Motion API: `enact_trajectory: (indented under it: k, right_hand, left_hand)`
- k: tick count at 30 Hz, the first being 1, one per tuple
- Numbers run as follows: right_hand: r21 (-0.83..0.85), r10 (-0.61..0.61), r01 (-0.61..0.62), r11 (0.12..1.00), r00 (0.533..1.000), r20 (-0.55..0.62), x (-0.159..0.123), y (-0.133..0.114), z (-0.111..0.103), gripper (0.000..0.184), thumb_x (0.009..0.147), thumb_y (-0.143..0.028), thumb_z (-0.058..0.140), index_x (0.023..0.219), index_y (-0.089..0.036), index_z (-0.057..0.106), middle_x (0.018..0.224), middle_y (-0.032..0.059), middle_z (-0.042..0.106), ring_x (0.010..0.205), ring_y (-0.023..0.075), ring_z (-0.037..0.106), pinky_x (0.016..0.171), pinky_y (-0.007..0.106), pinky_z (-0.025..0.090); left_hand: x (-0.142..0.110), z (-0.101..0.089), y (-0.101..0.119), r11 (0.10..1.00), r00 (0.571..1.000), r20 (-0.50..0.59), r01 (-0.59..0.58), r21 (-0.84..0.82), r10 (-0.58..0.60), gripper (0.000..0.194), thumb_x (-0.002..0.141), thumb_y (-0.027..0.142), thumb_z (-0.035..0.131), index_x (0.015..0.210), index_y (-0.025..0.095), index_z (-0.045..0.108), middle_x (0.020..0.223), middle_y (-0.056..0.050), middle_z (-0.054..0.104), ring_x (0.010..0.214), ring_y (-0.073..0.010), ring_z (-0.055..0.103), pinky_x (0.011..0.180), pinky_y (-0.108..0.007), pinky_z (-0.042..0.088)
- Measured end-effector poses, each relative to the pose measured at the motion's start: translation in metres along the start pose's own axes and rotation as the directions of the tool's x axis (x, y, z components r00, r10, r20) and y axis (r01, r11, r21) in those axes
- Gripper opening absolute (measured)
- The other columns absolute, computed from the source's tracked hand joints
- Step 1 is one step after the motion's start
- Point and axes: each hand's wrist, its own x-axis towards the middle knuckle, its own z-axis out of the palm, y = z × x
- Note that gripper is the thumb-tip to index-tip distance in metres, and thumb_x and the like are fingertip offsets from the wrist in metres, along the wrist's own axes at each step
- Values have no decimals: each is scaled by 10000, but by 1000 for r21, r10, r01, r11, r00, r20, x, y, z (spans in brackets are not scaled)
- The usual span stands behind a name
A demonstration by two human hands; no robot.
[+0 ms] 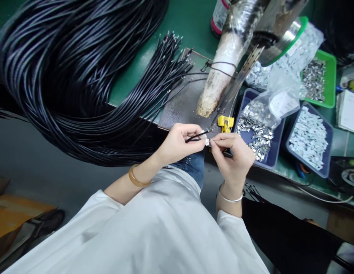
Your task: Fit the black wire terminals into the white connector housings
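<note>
My left hand (177,142) pinches the end of a thin black cable (194,136) just off the bench edge. Its fingers are closed round the cable. My right hand (232,154) is closed in a pinch on a small white connector (207,142) at the cable's tip, where fine coloured wires show. The two hands meet almost fingertip to fingertip. An amber bangle sits on my left wrist and a silver one on my right.
A huge bundle of black cables (71,76) covers the green bench at left, stripped ends fanned onto a dark plate (182,102). A wrapped machine arm (222,64) and yellow part (225,123) stand behind the hands. Blue trays (308,139) and a green tray (322,76) hold metal and white parts.
</note>
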Motion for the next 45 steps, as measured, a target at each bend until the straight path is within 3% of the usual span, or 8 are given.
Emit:
enact_trajectory:
  k: [5,8,10,16,31,37,40,45]
  right_hand:
    - [9,122,-125,992,947,-299,-7,1,12,152,849,-89,688,897,-223,635,885,-8,711,798,129,708,676,266,584]
    - [103,206,-187,977,953,-220,-10,1,17,126,856,-114,693,917,-219,659,984,17,732,904,154,729,679,274,608]
    - [52,153,-146,988,973,-172,-11,1,20,133,856,-111,694,932,-216,664,1016,19,747,946,153,732,736,282,621]
    - [-138,-50,20,990,976,-214,-7,2,26,214,834,-54,701,970,-212,654,1077,34,754,973,147,736,857,294,624]
    - [-146,-50,10,989,962,-268,0,3,30,190,837,-80,710,953,-224,662,1042,25,748,941,155,739,822,313,649]
    - [-131,-101,72,989,968,-231,-8,5,28,206,818,-66,712,949,-202,631,1051,53,762,937,153,750,822,275,632]
    - [-110,-59,35,993,972,-225,-8,6,23,206,835,-71,693,976,-205,624,1026,44,766,942,149,750,839,278,619]
    - [75,155,-144,987,975,-160,-1,2,17,95,903,-147,642,956,-220,611,915,-1,740,885,131,742,749,252,609]
  left_hand:
    - [1,6,-2,995,989,-118,-91,34,95,133,754,187,675,646,121,633,624,14,572,613,-75,499,608,-186,415]
    - [3,7,-3,988,979,-140,-141,57,148,125,758,182,666,651,122,643,641,7,599,638,-85,529,627,-185,438]
    - [5,6,-4,984,976,-136,-162,78,172,106,761,172,668,669,121,657,657,4,616,644,-85,539,631,-182,447]
    - [10,5,-8,977,972,-125,-185,105,198,96,768,194,677,702,125,689,687,-6,647,655,-97,573,636,-188,477]
    - [8,9,-1,906,913,-197,-287,312,357,126,791,145,631,785,110,752,656,5,644,565,-63,512,523,-153,408]
    - [7,3,-7,955,961,-149,-199,220,235,106,796,170,652,767,121,741,686,-4,670,625,-86,571,607,-175,465]
    - [6,4,-7,965,971,-133,-169,201,198,104,793,171,646,758,125,731,708,-11,676,648,-95,579,625,-188,469]
    - [-1,7,0,968,975,-126,-156,196,182,60,785,172,664,771,127,701,729,-16,669,651,-92,565,614,-189,459]
